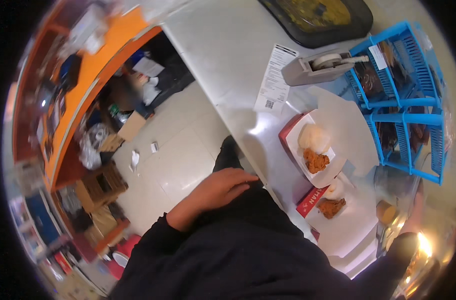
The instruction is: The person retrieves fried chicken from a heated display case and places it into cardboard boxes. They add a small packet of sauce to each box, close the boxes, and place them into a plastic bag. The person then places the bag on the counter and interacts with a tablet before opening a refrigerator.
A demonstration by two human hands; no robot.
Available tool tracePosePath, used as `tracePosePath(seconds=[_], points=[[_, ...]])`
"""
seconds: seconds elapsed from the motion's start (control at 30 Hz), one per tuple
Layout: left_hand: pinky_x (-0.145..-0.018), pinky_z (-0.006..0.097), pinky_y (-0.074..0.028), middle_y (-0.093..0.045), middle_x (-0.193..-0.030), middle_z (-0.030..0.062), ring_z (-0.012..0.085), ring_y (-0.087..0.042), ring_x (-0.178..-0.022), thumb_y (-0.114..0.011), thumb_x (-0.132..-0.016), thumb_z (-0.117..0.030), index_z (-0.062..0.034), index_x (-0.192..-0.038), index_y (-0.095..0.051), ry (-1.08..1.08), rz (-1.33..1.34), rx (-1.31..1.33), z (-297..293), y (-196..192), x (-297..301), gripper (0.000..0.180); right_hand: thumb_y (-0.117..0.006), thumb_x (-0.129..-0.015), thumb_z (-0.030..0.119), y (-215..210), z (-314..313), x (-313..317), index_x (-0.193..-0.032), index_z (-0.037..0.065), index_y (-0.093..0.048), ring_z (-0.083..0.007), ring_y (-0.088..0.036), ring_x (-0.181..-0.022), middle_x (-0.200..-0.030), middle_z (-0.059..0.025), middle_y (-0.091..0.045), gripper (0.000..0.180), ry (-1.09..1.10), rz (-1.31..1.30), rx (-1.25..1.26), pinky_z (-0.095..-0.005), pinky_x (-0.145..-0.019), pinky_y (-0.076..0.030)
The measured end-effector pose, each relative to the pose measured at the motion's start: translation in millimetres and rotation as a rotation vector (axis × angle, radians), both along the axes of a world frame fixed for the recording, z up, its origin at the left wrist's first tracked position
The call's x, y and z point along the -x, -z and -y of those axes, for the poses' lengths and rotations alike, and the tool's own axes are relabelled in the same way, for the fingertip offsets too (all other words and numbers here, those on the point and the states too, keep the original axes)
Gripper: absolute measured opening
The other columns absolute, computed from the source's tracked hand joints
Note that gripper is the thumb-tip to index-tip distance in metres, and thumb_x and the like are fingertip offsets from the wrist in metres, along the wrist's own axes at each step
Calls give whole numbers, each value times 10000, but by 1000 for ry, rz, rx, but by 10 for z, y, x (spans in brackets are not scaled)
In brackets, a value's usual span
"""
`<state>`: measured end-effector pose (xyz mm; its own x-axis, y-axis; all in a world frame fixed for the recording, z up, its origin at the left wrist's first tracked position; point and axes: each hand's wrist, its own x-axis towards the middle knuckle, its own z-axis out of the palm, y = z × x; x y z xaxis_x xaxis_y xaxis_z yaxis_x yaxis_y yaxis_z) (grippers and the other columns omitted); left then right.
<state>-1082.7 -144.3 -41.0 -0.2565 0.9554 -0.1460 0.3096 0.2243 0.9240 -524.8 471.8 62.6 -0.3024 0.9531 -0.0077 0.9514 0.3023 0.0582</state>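
Observation:
My left hand (215,191) hangs over my lap beside the counter edge, its fingers loosely stretched out and holding nothing. At the far right my right hand (416,212) is a blur next to a clear plastic container (395,181); its fingers cannot be made out. On the steel counter (188,35) stands a red and white paper food box (289,131) with a mound of rice (314,138) and a piece of fried chicken (316,161). Nearer to me, a second box (312,200) holds another fried chicken piece (332,208) and rice, partly hidden by the first box's paper.
A printed receipt (275,80) lies by a grey tape dispenser (313,70). Blue plastic baskets (403,117) with dark packets stand at the right, a black tray (358,30) of yellowish food at the back. Leftward are an orange shelf unit (83,100) and cardboard boxes (100,186) on the floor.

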Motion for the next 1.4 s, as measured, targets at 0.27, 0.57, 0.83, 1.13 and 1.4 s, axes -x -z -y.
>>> tracePosePath(seconds=[0.27, 0.57, 0.83, 1.13, 1.4], points=[[-795, 364, -499, -628, -1038, 92, 285, -601, -950, -634, -861, -91, -131, -1177, -616, 251, 121, 80, -821, 241, 985, 320, -520, -929, 275, -191, 364, -269, -1295, 62, -536, -315, -614, -1052, -1195, -165, -629, 424, -11, 209, -76, -404, -886, -483], [-840, 379, -505, -635, -1055, 117, 290, -609, -974, -646, -864, -94, -116, -1174, -620, 481, 235, 55, -1205, 413, 1270, 312, -516, -936, 323, -579, 486, -795, -1288, 65, -543, -324, -614, -1050, -1218, -166, -619, 437, -329, 501, -319, -423, -889, -483], [-764, 387, -495, -629, -993, 75, 278, -604, -905, -659, -828, -79, -126, -1147, -602, 407, 208, -102, -1391, 297, 1187, 328, -495, -951, 410, -1058, 1501, 445, -1166, -10, -579, -298, -653, -851, -920, -174, -655, 480, 322, -67, -692, -401, -749, -524], [-828, 441, -489, -649, -1020, 152, 348, -611, -965, -517, -946, -320, -66, -1088, -625, 1115, 294, 90, -1308, 187, 700, 310, -634, -876, 400, -1005, 3322, 3034, -1211, -44, -525, -279, -637, -926, -1108, -177, -603, 567, 860, -1094, -758, -375, -697, -554], [-863, 443, -483, -626, -1052, 176, 345, -620, -959, -603, -898, -335, -20, -1180, -554, 780, 290, 114, -1398, 101, 749, 426, -629, -905, 347, -39, 3771, 4312, -1062, 31, -584, -152, -615, -698, -898, -97, -635, 356, 791, -1311, -326, -231, -532, -490]])
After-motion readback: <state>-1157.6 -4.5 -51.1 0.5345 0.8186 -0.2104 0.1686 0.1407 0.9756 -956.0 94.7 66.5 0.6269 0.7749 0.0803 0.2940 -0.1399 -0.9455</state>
